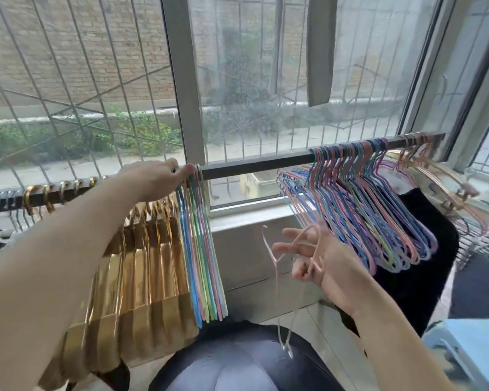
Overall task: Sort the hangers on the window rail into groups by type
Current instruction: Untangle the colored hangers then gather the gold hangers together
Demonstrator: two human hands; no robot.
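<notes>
The left hand [156,179] reaches to the rail [254,165] and its fingers [178,167] rest at the hooks of a small bunch of thin coloured hangers [206,263]; whether they pinch a hook or only press against it, I cannot tell. This bunch hangs just beside the gold hangers [141,263], so like sits with like. The right hand [316,258] is held low, away from the rail, fingers spread and loosely curled, with a thin pink hanger [277,277] looped over them and dangling, probably waiting its turn. A larger mixed bunch of coloured hangers [364,215] crowds the rail's right part, still unsorted by the look of it.
</notes>
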